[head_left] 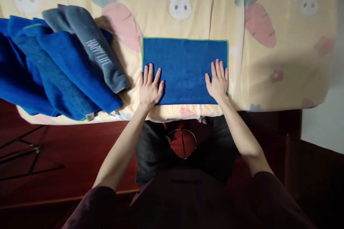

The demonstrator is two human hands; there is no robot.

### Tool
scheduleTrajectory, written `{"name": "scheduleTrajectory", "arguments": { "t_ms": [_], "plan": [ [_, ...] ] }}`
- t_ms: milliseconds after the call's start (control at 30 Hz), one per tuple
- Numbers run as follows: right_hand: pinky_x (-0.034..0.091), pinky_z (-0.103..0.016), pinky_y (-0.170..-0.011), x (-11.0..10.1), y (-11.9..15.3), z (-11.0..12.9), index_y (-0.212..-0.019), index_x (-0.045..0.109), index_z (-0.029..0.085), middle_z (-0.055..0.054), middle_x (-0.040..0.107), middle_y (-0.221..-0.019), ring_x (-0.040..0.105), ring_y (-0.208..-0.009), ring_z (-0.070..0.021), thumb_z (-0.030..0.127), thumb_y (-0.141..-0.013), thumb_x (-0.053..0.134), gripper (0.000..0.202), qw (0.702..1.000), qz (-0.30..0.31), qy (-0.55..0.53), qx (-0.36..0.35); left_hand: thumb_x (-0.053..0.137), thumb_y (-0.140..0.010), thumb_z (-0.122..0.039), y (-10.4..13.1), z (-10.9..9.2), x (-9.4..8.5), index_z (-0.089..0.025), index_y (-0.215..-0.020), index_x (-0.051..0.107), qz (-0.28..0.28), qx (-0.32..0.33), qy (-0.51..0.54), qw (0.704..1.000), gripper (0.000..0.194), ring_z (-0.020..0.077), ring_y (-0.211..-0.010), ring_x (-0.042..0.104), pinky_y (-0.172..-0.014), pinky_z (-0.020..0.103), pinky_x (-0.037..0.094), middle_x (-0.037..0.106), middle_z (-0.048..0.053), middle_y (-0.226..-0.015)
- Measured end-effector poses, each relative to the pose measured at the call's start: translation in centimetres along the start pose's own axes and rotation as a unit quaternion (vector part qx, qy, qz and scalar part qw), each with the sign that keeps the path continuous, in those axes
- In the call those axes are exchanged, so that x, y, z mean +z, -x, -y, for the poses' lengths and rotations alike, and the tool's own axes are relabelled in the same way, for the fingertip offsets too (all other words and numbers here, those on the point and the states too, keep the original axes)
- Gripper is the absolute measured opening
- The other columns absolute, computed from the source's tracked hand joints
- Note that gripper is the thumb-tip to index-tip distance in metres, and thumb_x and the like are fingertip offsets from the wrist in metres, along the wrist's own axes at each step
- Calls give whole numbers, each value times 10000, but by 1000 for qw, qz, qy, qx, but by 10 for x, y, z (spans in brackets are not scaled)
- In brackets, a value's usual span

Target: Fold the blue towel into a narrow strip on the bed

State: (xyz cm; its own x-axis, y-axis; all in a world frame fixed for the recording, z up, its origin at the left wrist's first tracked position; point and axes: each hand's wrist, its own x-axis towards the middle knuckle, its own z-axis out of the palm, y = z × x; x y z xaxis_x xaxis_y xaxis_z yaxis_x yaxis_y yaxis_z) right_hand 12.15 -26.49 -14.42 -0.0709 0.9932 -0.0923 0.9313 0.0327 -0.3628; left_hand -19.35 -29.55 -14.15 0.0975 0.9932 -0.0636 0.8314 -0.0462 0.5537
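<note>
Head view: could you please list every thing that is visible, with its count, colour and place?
flat blue rectangular towel with green edge: one, blue, spread near the bed's front edge, centre.
pile of blue towels: several, blue, on the bed at left, hanging over the edge.
grey towel with "HAPPY LIFE" lettering: one, grey, on top of the pile.
yellow bedsheet with rabbit and carrot prints: one, pale yellow, covers the bed.
dark red floor: below the bed.
left hand: flat on the towel's left end, fingers spread.
right hand: flat on the towel's right end.
</note>
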Motion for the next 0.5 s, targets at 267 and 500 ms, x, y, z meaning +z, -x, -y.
{"name": "scheduleTrajectory", "arguments": {
  "t_ms": [267,500],
  "plan": [
    [-5,-721,-1376,23,44,80,-1787,167,180,-85,106,-1851,9,-1726,-391,456,-1063,524,853,991,88,11,-100,448,-1070,-567,2,-45,25,-278,-1721,399,37,56,16,998,714,306,-1725,-48,-1409,591,-53,152,-3,-1846],
    [81,-685,-1383,22,60,28,-1780,213,227,-87,195,-1840,103,-1728,-335,469,-1111,406,737,999,-3,16,-34,388,-1064,-701,19,-3,18,-259,-1737,352,-29,-29,18,999,806,277,-1725,-85,-1426,547,-49,95,-13,-1852]
  ]
}}
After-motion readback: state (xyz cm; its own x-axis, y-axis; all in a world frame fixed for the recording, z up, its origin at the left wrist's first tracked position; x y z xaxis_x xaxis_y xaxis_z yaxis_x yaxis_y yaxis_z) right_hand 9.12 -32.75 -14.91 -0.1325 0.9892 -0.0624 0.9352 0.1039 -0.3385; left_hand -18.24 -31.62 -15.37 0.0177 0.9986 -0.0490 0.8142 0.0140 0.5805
